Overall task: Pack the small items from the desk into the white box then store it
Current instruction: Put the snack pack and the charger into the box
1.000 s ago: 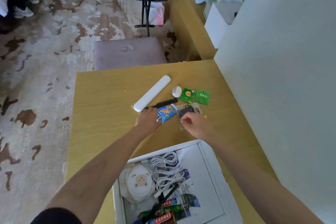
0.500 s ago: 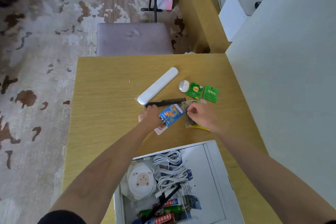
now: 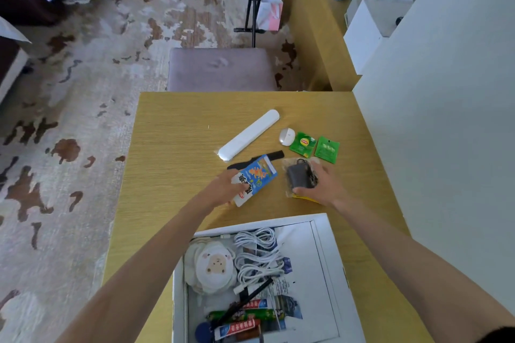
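A wooden desk point(image 3: 172, 147) is seen from above, with two bare forearms reaching forward over it. A blue snack packet point(image 3: 255, 179) is gripped by the left hand point(image 3: 225, 191), thumb on top, and is raised slightly above the desk surface. A clear plastic pouch holding a dark charger with its cord point(image 3: 301, 175) is clasped by the right hand point(image 3: 324, 186), fingers curled around its near and right edges; a yellow packet point(image 3: 305, 198) is glimpsed beneath that hand. The two hands are held apart, side by side. Just beyond the snack packet, a black comb point(image 3: 274, 154) is partly covered by it. Farther back lie a long white case point(image 3: 249, 134), a small white rounded object point(image 3: 287, 136) and two green tea sachets point(image 3: 303, 144) point(image 3: 327, 149), close together. The white box point(image 3: 331, 273) is placed open at the near edge of the desk, and inside it are seen coiled white cables point(image 3: 257, 255), a stack of round bear-face pads point(image 3: 211, 266), toothpaste tubes point(image 3: 239, 326) and a green packet point(image 3: 245, 315)
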Motion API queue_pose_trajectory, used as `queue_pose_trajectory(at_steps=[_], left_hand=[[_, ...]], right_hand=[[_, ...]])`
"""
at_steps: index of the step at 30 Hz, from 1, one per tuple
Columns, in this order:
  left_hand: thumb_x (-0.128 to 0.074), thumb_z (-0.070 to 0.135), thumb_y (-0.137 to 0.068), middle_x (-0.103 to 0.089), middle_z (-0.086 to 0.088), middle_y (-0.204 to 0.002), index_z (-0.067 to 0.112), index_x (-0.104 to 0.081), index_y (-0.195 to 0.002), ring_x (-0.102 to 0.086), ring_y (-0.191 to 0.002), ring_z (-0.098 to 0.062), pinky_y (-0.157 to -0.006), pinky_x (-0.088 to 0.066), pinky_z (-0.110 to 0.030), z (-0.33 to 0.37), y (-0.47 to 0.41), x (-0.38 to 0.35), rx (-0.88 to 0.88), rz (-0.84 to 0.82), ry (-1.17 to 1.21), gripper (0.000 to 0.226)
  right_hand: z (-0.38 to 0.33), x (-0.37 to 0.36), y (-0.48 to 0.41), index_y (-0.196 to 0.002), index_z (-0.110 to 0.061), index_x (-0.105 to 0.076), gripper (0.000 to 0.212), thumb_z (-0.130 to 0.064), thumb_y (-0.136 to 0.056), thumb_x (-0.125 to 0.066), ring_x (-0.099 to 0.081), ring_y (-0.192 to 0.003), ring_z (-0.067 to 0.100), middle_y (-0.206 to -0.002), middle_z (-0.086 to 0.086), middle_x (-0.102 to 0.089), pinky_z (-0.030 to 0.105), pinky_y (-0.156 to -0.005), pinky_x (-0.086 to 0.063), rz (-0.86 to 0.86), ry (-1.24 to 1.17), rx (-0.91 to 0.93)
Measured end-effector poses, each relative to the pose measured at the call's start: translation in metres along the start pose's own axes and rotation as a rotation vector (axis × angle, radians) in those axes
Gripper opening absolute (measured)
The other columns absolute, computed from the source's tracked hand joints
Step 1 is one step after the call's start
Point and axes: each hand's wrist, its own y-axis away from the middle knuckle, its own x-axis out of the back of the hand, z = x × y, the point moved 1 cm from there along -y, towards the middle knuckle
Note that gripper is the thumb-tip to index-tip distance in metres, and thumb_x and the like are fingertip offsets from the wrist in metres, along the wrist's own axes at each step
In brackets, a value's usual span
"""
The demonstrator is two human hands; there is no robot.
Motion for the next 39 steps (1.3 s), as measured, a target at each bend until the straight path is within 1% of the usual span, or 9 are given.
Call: queue_pose_trajectory(at_steps=[5,14,17,20,23,28,31,34,39], left_hand=[[-0.060,0.029,-0.091,-0.063,-0.002,-0.081,0.019,-0.058,-0.105,-0.058,-0.065,-0.012,-0.050,-0.043,-0.023,0.017,0.048,-0.011,-0.155,0.121,0.095,0.017],[-0.060,0.050,-0.082,-0.066,0.003,-0.076,0.031,-0.062,-0.088,-0.059,-0.063,-0.013,-0.051,-0.044,-0.038,0.006,0.146,-0.024,-0.323,0.261,0.240,0.020],[-0.062,0.045,-0.085,-0.069,-0.004,-0.084,0.030,-0.063,-0.096,-0.062,-0.065,-0.024,-0.051,-0.048,-0.037,-0.004,0.170,-0.023,-0.318,0.247,0.204,0.018],[-0.063,0.026,-0.090,-0.068,-0.005,-0.084,0.028,-0.062,-0.102,-0.063,-0.066,-0.017,-0.053,-0.048,-0.032,-0.016,0.184,-0.028,-0.288,0.208,0.161,0.012],[-0.063,0.019,-0.090,-0.067,0.001,-0.086,0.025,-0.062,-0.099,-0.064,-0.072,-0.010,-0.060,-0.050,-0.025,-0.025,0.192,-0.033,-0.256,0.159,0.148,0.011],[-0.062,0.017,-0.091,-0.068,0.000,-0.101,0.022,-0.058,-0.102,-0.069,-0.088,-0.015,-0.073,-0.059,-0.043,-0.029,0.196,-0.036,-0.241,0.109,0.098,0.012],[-0.060,0.023,-0.092,-0.067,-0.001,-0.096,0.025,-0.056,-0.101,-0.066,-0.080,-0.015,-0.066,-0.055,-0.045,-0.031,0.196,-0.033,-0.243,0.087,-0.066,0.010],[-0.056,0.026,-0.093,-0.063,-0.006,-0.104,0.024,-0.051,-0.105,-0.063,-0.086,-0.016,-0.070,-0.055,-0.038,-0.036,0.198,-0.031,-0.285,0.049,-0.228,0.013],[-0.050,0.030,-0.096,-0.060,-0.004,-0.114,0.038,-0.038,-0.107,-0.061,-0.087,-0.016,-0.066,-0.049,-0.025,-0.048,0.206,-0.029,-0.349,-0.048,-0.442,0.018]], right_hand=[[-0.008,-0.010,-0.016,-0.148,-0.017,-0.024,0.112,-0.076,-0.063,-0.067,-0.033,-0.136,0.036,-0.151,0.015,-0.032,0.051,-0.105,-0.039,-0.082,0.074,-0.064],[-0.015,-0.014,-0.015,-0.126,-0.008,-0.041,0.074,-0.057,-0.076,-0.066,-0.054,-0.111,0.036,-0.122,0.017,-0.057,0.039,-0.082,-0.049,0.123,0.112,0.027],[-0.014,-0.004,-0.001,-0.120,-0.013,-0.047,0.069,-0.057,-0.071,-0.071,-0.061,-0.103,0.032,-0.115,0.010,-0.062,0.042,-0.081,-0.054,0.175,-0.048,0.062],[-0.021,0.012,0.020,-0.107,-0.027,-0.046,0.060,-0.059,-0.064,-0.075,-0.063,-0.085,0.015,-0.098,-0.007,-0.062,0.030,-0.063,-0.049,0.204,-0.327,0.114],[-0.034,0.027,0.049,-0.112,-0.029,-0.046,0.067,-0.050,-0.056,-0.078,-0.069,-0.070,0.006,-0.080,-0.011,-0.067,0.026,-0.064,-0.054,0.143,-0.710,0.093],[-0.054,0.033,0.110,-0.120,-0.028,-0.048,0.065,-0.033,-0.062,-0.076,-0.070,-0.069,0.002,-0.087,-0.006,-0.072,0.018,-0.055,-0.053,0.027,-0.959,0.157],[-0.053,0.023,0.140,-0.122,-0.033,-0.049,0.070,-0.033,-0.058,-0.076,-0.069,-0.092,0.016,-0.111,0.007,-0.065,0.030,-0.073,-0.058,-0.054,-0.945,0.189],[-0.046,0.017,0.166,-0.114,-0.046,-0.047,0.066,-0.041,-0.056,-0.077,-0.068,-0.088,0.006,-0.115,-0.003,-0.060,0.024,-0.066,-0.055,-0.124,-0.857,0.214],[-0.037,0.009,0.193,-0.125,-0.051,-0.030,0.077,-0.055,-0.059,-0.070,-0.059,-0.094,0.012,-0.114,-0.009,-0.049,0.031,-0.073,-0.045,-0.009,-0.397,0.253]])
